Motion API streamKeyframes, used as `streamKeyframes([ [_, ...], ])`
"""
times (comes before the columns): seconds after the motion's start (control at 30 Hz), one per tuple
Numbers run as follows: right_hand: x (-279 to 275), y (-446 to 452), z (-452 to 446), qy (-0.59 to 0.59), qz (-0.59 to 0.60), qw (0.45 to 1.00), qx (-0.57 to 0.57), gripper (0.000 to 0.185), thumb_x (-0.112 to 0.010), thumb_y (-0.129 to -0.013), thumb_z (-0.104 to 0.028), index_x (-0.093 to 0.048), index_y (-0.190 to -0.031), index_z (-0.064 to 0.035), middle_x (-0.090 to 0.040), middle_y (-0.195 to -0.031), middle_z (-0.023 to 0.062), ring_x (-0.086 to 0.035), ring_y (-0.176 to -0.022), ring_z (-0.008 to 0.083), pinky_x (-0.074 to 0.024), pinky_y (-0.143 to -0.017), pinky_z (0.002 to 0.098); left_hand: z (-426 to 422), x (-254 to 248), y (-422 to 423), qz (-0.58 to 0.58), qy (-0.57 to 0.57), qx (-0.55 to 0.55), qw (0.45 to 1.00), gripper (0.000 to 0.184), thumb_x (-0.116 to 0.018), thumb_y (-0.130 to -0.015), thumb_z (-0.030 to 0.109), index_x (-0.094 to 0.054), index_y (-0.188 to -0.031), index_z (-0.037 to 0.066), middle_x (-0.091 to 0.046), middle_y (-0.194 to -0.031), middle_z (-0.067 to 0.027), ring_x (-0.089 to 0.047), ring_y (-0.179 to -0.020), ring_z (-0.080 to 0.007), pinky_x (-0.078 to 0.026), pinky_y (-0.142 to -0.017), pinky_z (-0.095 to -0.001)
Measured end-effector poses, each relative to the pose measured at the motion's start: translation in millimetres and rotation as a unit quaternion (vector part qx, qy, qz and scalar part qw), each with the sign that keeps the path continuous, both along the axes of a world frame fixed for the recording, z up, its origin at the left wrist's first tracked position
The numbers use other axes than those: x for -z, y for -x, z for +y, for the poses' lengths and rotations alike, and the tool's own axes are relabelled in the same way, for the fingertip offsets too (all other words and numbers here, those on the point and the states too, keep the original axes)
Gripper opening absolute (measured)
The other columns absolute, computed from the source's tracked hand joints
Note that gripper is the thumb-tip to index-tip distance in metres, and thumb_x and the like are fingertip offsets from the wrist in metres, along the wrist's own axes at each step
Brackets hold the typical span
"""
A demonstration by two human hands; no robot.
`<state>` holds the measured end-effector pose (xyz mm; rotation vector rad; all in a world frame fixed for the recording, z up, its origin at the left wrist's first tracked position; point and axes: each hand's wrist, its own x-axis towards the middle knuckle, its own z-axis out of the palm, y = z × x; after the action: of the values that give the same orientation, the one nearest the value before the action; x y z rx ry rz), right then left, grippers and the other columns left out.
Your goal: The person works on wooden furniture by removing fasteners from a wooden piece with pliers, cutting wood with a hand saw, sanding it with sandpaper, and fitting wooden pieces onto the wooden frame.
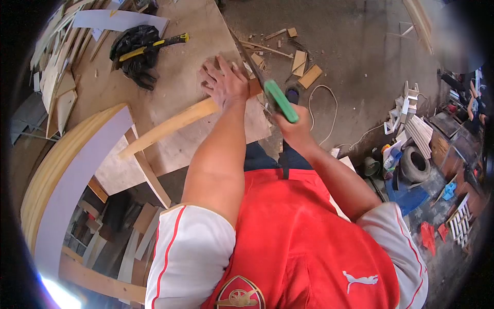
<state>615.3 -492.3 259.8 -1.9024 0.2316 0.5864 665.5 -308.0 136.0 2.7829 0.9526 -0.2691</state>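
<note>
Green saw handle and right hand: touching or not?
Touching. The head view shows the right hand closed around the near end of the green saw handle, with no gap visible between them.

The left arm (218, 154) extends toward the far side; the left hand (226, 87) is positioned palm down, fingers (225, 66) spread. The right arm (343, 177) angles far and left, and the right hand (297, 127) is closed in a grip, nearer than the left hand.
</note>
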Motion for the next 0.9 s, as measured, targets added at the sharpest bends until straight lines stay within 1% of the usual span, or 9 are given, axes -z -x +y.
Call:
streamKeyframes([
  [0.07,4,-8,6,0.005,0.020,1.000,-0.023,0.016,-0.066,-0.083,-0.009,-0.058,-0.078,0.0029,-0.053,-0.062,0.0157,-0.049,-0.058,0.0134,-0.0415,-0.056,0.0384,1,0,-6,-0.008,0.006,-0.001,1.000,0.062,-0.048,-0.100,0.042,-0.038,-0.156,0.018,-0.022,-0.165,-0.0189,-0.013,-0.154,-0.0417,-0.023,-0.115,-0.0647],
  [0.17,-48,33,-19,-0.032,0.031,0.999,0.003,0.014,-0.068,-0.084,-0.009,-0.061,-0.082,0.0028,-0.056,-0.067,0.0181,-0.061,-0.062,0.0186,-0.0438,-0.058,0.0398,0,1,-8,-0.005,-0.001,-0.002,1.000,0.062,-0.047,-0.100,0.042,-0.037,-0.156,0.018,-0.022,-0.165,-0.0189,-0.014,-0.154,-0.0417,-0.023,-0.115,-0.0645],
  [0.37,-10,31,7,0.008,-0.033,0.999,-0.038,0.013,-0.068,-0.085,-0.008,-0.060,-0.080,0.0004,-0.057,-0.065,0.0118,-0.056,-0.060,0.0167,-0.0433,-0.057,0.0384,0,-2,-6,-0.008,-0.025,0.007,1.000,0.057,-0.047,-0.101,0.042,-0.040,-0.154,0.021,-0.027,-0.162,-0.0190,-0.019,-0.152,-0.0401,-0.025,-0.115,-0.0603],
  [0.4,-5,31,-10,-0.005,0.068,0.997,0.026,0.013,-0.069,-0.084,-0.009,-0.061,-0.080,0.0004,-0.059,-0.065,0.0091,-0.056,-0.061,0.0148,-0.0440,-0.058,0.0367,-1,-3,-5,-0.009,-0.017,0.004,1.000,0.058,-0.047,-0.101,0.042,-0.039,-0.154,0.020,-0.027,-0.162,-0.0191,-0.019,-0.152,-0.0405,-0.024,-0.115,-0.0615],
  [0.47,-34,42,-33,-0.026,0.072,0.997,-0.021,0.012,-0.069,-0.085,-0.008,-0.062,-0.081,-0.0001,-0.060,-0.066,0.0059,-0.056,-0.062,0.0129,-0.0451,-0.058,0.0350,0,-6,-7,-0.013,-0.005,0.005,1.000,0.059,-0.046,-0.101,0.042,-0.039,-0.155,0.020,-0.025,-0.163,-0.0195,-0.018,-0.152,-0.0414,-0.024,-0.114,-0.0640],
  [0.7,-24,58,-5,-0.026,-0.007,0.999,-0.046,0.011,-0.070,-0.087,-0.008,-0.067,-0.095,-0.0005,-0.057,-0.064,0.0134,-0.058,-0.056,0.0192,-0.0447,-0.057,0.0370,-2,2,-6,-0.022,-0.028,0.005,0.999,0.057,-0.046,-0.101,0.042,-0.040,-0.154,0.019,-0.029,-0.161,-0.0191,-0.020,-0.151,-0.0408,-0.026,-0.112,-0.0626],
  [0.8,-62,57,-39,-0.010,0.035,0.998,-0.057,0.009,-0.070,-0.086,-0.008,-0.066,-0.089,-0.0001,-0.059,-0.066,0.0154,-0.059,-0.056,0.0227,-0.0454,-0.057,0.0379,-1,0,-8,-0.033,-0.056,0.017,0.998,0.054,-0.047,-0.101,0.042,-0.043,-0.151,0.020,-0.032,-0.159,-0.0176,-0.024,-0.149,-0.0397,-0.028,-0.111,-0.0612],
  [0.83,-69,71,-43,-0.030,-0.021,0.999,-0.036,0.009,-0.069,-0.086,-0.007,-0.065,-0.086,0.0007,-0.059,-0.067,0.0157,-0.059,-0.057,0.0227,-0.0455,-0.057,0.0380,-1,4,-9,-0.039,-0.063,0.015,0.997,0.054,-0.048,-0.101,0.042,-0.044,-0.150,0.020,-0.033,-0.159,-0.0175,-0.024,-0.149,-0.0396,-0.029,-0.111,-0.0610],
  [0.9,-56,63,-43,-0.008,-0.018,0.998,-0.063,0.009,-0.069,-0.086,-0.007,-0.065,-0.085,0.0010,-0.059,-0.067,0.0149,-0.058,-0.057,0.0209,-0.0452,-0.057,0.0375,-3,5,-5,-0.028,-0.052,0.012,0.998,0.055,-0.046,-0.101,0.042,-0.042,-0.152,0.020,-0.031,-0.160,-0.0180,-0.022,-0.150,-0.0402,-0.028,-0.112,-0.0615],
])
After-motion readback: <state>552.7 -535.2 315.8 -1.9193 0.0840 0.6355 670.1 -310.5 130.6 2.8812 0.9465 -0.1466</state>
